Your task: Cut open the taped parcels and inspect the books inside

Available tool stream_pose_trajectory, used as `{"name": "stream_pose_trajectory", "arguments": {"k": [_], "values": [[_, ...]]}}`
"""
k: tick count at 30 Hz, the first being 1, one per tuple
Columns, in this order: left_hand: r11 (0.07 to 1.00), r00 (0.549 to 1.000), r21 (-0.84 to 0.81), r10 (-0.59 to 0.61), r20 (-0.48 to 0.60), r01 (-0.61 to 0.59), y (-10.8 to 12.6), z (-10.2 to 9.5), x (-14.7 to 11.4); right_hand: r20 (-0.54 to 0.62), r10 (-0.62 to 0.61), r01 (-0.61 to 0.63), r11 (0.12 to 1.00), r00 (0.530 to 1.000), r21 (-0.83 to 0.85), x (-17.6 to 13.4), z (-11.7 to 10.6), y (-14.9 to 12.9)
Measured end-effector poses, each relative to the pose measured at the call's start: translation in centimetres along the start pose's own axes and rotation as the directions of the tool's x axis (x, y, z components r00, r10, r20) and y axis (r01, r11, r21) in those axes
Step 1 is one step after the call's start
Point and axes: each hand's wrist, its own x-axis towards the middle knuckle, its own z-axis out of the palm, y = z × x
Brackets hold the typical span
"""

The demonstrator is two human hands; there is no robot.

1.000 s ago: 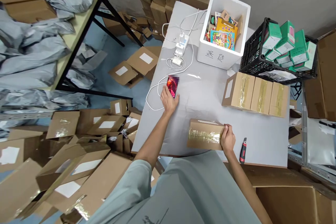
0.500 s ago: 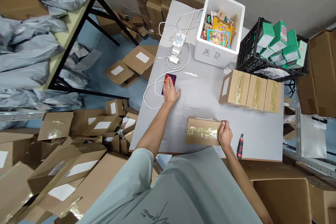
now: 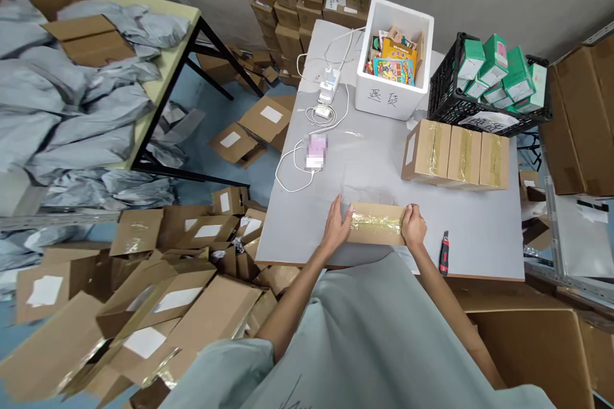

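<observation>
A taped cardboard box (image 3: pixel 377 223) lies at the front of the grey table, a strip of shiny tape along its top. My right hand (image 3: pixel 413 226) grips its right end. At the opposite end is my left hand (image 3: pixel 336 227), its thumb on the box's edge and its other fingers along the side, partly hidden. Farther back on the left, a phone (image 3: pixel 315 152) with a lit, blurred screen is plugged into a white cable. To the right of the box rests a red and black utility knife (image 3: pixel 444 254).
Three taped boxes (image 3: pixel 455 154) stand in a row at right. Behind them are a black crate (image 3: pixel 489 116) of green boxes and a white foam bin (image 3: pixel 391 101) of books. A power strip (image 3: pixel 329 84) sits at back left. Opened cartons (image 3: pixel 192 294) cover the floor at left.
My left hand has left the phone and come down to the box's left end. The phone's screen has turned from dark red to bright. My right hand keeps its grip; the view has shifted.
</observation>
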Motion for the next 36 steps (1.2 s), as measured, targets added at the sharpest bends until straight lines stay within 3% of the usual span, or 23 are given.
{"name": "stream_pose_trajectory", "arguments": {"k": [4, 8, 27, 32, 36], "values": [[0.998, 0.998, -0.052, -0.037, 0.041, 0.039, -0.3, 2.5, -3.5, -0.019, -0.019, 0.019, 1.0, 1.0, 0.007, 0.1, 0.0, 0.1], [0.997, 0.999, -0.063, 0.046, 0.007, -0.045, 0.0, 3.5, -3.9, -0.033, -0.023, 0.023, 1.0, 0.999, 0.016, 0.2, 0.0, 0.2], [0.993, 0.996, -0.083, 0.085, 0.023, -0.083, 0.5, 3.3, -3.8, -0.062, -0.011, 0.012, 1.0, 0.998, 0.006, 0.0, -0.5, 0.1], [0.989, 0.993, -0.113, 0.1, 0.067, -0.092, 0.7, 2.2, -4.0, -0.046, -0.004, 0.003, 1.0, 0.999, -0.027, -0.2, -0.8, 0.4], [0.994, 0.998, -0.099, 0.04, 0.039, -0.036, 0.0, 0.6, -2.7, -0.059, -0.023, 0.02, 0.999, 0.998, -0.05, -0.3, -0.8, 0.8]]}}
